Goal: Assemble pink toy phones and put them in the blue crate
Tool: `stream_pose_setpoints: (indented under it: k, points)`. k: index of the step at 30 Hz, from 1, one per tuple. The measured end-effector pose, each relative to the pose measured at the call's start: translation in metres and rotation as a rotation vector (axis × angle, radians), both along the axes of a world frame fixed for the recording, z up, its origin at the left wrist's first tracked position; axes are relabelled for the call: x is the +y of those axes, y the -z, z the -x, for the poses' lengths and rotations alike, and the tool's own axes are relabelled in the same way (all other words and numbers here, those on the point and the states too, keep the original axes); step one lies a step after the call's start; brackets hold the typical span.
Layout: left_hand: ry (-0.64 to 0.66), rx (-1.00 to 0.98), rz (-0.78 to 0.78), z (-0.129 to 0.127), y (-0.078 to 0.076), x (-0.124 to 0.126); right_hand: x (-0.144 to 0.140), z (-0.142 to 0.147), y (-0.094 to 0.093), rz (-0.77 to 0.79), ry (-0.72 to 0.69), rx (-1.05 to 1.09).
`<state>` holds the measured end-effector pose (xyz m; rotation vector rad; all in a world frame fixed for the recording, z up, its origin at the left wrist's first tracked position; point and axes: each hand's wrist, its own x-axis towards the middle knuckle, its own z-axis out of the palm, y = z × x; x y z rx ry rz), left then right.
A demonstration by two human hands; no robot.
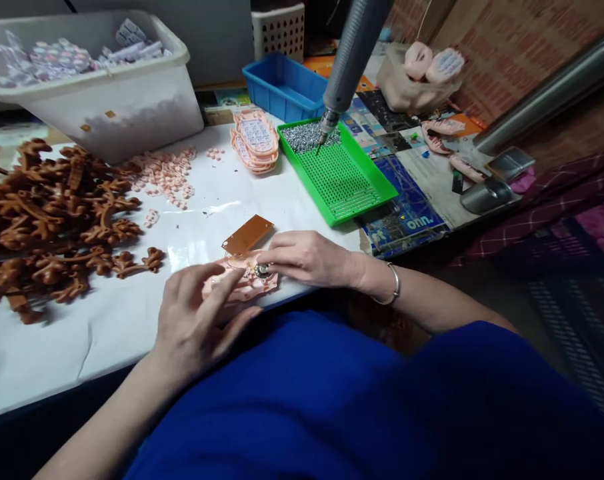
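Both hands are down low in the middle of the frame, right at the near edge of the white table (132, 313). The left hand (195, 320) comes in from the bottom left, palm down, fingers loosely spread and resting on the pink plastic shell (245, 283), so it's pressing rather than gripping. The right hand (307, 257) reaches in from the right with a bracelet on the wrist, fingers curled and pinched at a small round metal part (261, 270) sitting on that shell. A brown circuit board (247, 235) sticks up tilted just behind the shell, touching it.

Containers: the green tray (339, 180) up center-right has a pile of tiny screws (309, 135) in its far end, with a grey power screwdriver (349, 57) hanging tip-down into them. Behind it sits a blue bin (282, 83), can't tell what's inside. The big white tub (97, 80) in the upper left holds printed keypad sheets.

A stack of pink keypad fronts (256, 140) lies just left of the green tray, small pink buttons (165, 173) are scattered nearby, and a heap of brown plastic sprues (52, 213) fills the left side.
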<state>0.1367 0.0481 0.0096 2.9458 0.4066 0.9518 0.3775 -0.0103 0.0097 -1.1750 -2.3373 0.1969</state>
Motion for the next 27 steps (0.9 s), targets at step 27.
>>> stream_pose_setpoints:
  k: [27]
  points:
    - [-0.043,0.15,-0.188,-0.025,0.006,-0.016,-0.013,-0.007,-0.022,0.511,0.404,0.917]
